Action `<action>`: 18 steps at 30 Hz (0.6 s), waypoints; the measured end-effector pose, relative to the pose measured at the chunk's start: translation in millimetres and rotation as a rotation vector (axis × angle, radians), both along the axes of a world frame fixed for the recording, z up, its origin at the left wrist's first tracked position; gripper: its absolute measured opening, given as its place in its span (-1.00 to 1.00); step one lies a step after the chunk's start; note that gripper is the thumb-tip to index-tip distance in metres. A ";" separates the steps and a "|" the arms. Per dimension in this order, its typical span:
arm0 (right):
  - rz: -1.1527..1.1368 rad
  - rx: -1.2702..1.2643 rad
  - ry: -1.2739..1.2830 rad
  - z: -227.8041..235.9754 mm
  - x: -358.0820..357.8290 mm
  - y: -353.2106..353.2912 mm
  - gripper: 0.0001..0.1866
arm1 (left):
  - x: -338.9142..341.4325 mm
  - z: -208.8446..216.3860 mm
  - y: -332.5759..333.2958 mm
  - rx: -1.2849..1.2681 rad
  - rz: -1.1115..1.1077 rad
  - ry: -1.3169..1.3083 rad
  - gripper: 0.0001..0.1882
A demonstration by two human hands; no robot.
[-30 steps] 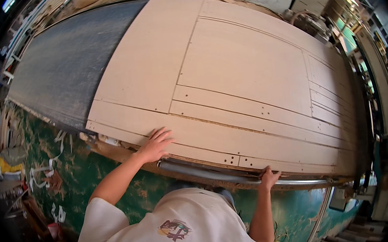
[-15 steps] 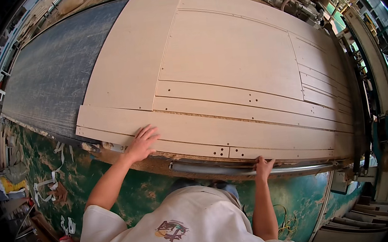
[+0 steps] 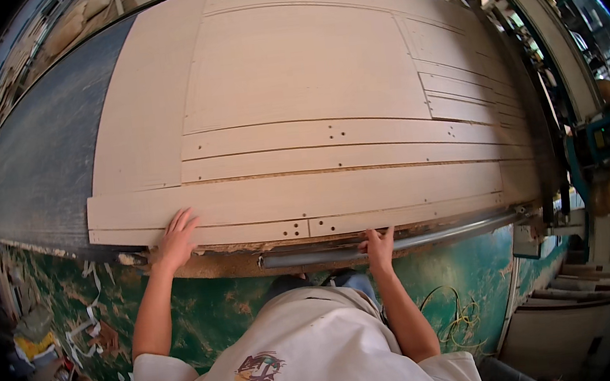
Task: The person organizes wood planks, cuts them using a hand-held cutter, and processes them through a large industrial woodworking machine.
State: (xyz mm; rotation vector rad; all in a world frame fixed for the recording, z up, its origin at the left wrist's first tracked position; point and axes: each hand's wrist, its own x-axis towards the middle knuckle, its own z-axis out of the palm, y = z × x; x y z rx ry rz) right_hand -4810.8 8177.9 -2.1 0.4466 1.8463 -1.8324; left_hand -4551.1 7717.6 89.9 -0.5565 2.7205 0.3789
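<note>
Cut pale wood-based boards lie close together on a long machine bed. Along the near edge runs a long board (image 3: 261,199), with a left narrow strip (image 3: 242,232) and a right narrow strip (image 3: 404,215) in front of it. Small dark holes flank the joint between the strips. My left hand (image 3: 175,241) rests palm down over the left strip, its fingers spread onto the long board. At the front edge of the right strip, my right hand (image 3: 378,248) is closed with thumb and finger at the edge. Its other fingers are curled and partly hidden.
A grey roller (image 3: 312,255) runs along the bed's near side, below the boards. The dark bed surface (image 3: 47,143) shows at left. A machine gantry (image 3: 549,38) stands at right. Yellow cord (image 3: 463,315) and sawdust lie on the green floor (image 3: 236,309).
The whole view has turned, so boards and both hands appear further left. Against the boards, my hands keep nearly the same places and poses.
</note>
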 end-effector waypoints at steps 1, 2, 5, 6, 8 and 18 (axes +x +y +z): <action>0.018 -0.015 -0.009 2.1 -2.0 4.6 -0.15 | -2.9 0.2 2.3 -0.013 0.008 -0.020 -0.21; 0.034 -0.033 -0.017 2.1 -3.6 8.9 -0.13 | -11.5 1.2 8.8 -0.028 0.015 -0.041 -0.20; 0.036 -0.002 -0.003 3.2 -4.1 19.4 -0.15 | -34.7 2.4 44.0 -0.057 0.101 0.027 -0.18; 0.067 -0.004 -0.007 4.5 -5.3 23.4 -0.14 | -47.0 -10.8 63.7 -0.051 0.114 0.089 -0.15; 0.153 -0.006 -0.024 7.5 -7.0 32.9 -0.11 | -85.0 -20.6 133.6 0.012 0.034 0.268 -0.17; 0.646 0.005 -0.030 15.9 -38.7 96.0 -0.06 | -205.7 -67.2 310.1 0.013 -0.162 0.372 -0.16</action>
